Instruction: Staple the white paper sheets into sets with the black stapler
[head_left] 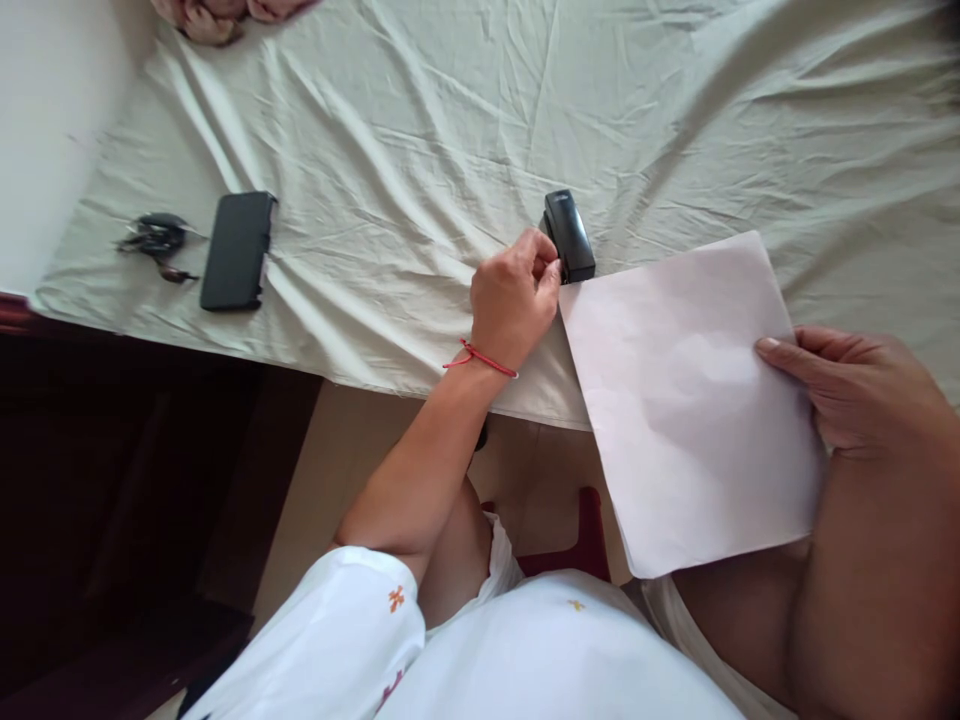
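A small black block-shaped tool with a glossy top, like a stapler or hole punch, rests on the cloth-covered bed. Against its near left side is my left hand, its fingers curled and thumb pressed to the forefinger; what is between them is hidden. White paper has its far left corner right at the tool's near end. Whether that corner goes into the tool, I cannot tell. My right hand grips the paper's right edge, thumb on top and fingers beneath. The paper's near part hangs past the bed's edge, over my lap.
A black phone-like case lies on the left of the wrinkled pale green sheet. Beside it is a small dark tangled bundle. Dark furniture stands at lower left. Part of a red stool shows below me.
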